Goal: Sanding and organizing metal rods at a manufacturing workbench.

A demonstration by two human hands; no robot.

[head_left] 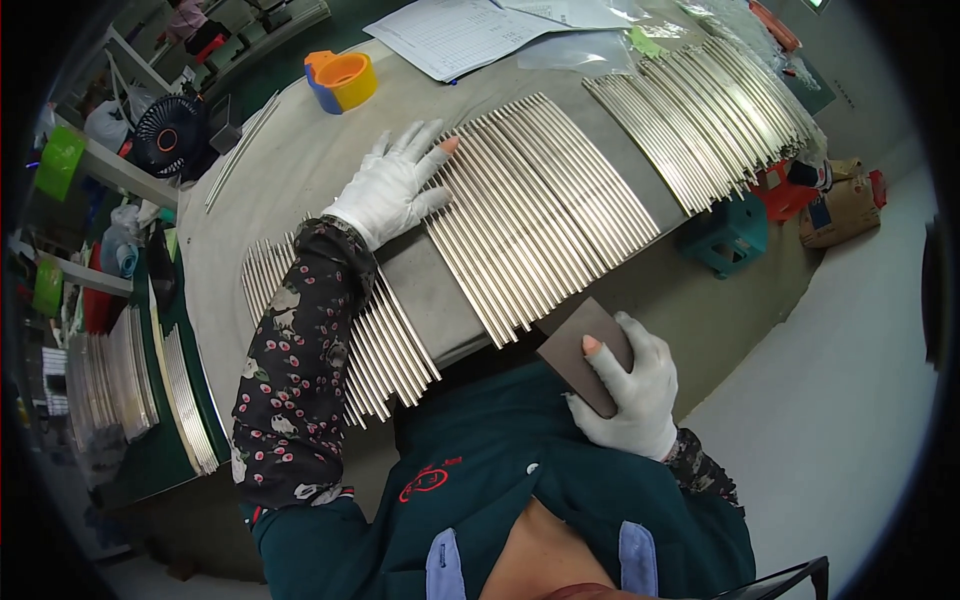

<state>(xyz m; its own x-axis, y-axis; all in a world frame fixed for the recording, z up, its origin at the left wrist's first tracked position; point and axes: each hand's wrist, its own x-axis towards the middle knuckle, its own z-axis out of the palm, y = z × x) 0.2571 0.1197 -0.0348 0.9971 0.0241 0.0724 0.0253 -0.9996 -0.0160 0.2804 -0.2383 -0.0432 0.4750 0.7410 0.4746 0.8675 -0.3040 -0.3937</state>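
- The left hand (pixel 392 188), in a white glove with 1 bare fingertip, lies open with fingers spread at the left edge of the middle row of metal rods (pixel 540 215).
- The right hand (pixel 632 392), gloved likewise with 1 bare fingertip, grips a brown-grey rectangular block (pixel 588 352) just off the table's near edge.
- The middle row lies side by side on the grey table (pixel 428 292), between a left row of rods (pixel 392 343), partly under the left forearm, and a right row of rods (pixel 700 125).
- Beyond the left hand stands a yellow-and-blue ring (pixel 356 94); papers (pixel 455 40) lie near the far edge.
- Farther out are a black fan (pixel 168 137), left, and a teal stool (pixel 728 236), right.
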